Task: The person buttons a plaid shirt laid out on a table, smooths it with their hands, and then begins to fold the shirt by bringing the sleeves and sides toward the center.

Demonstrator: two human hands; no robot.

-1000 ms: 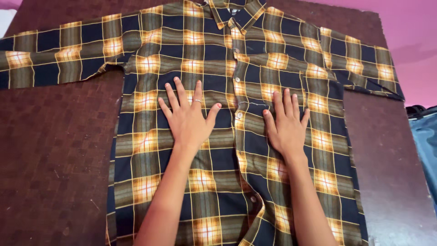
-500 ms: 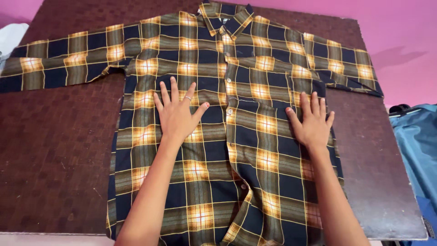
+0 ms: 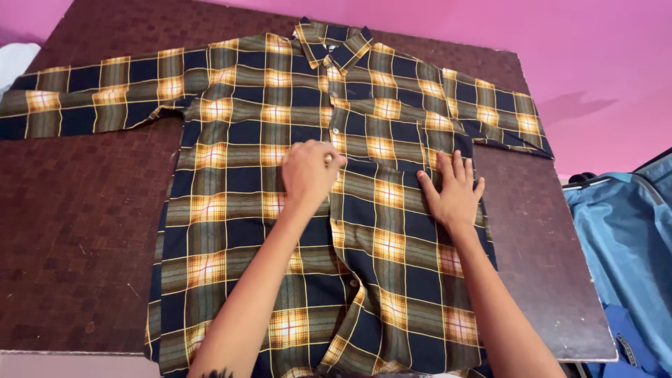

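Observation:
A navy and yellow plaid shirt (image 3: 231,231) lies front up on a dark brown board (image 3: 84,238), sleeves spread to both sides and collar (image 3: 332,45) at the far edge. My left hand (image 3: 308,173) rests at the middle of the chest with its fingers curled, the fingertips pinching the button strip. My right hand (image 3: 453,190) lies flat on the shirt's right side, fingers apart, just below the right sleeve (image 3: 500,115).
A pink surface (image 3: 595,63) lies behind and to the right of the board. A blue suitcase (image 3: 623,245) stands off the board's right edge. A bit of white cloth (image 3: 14,59) shows at the far left.
My left hand moved right to the button strip and curled its fingers. My right hand slid out toward the shirt's right side and stays flat.

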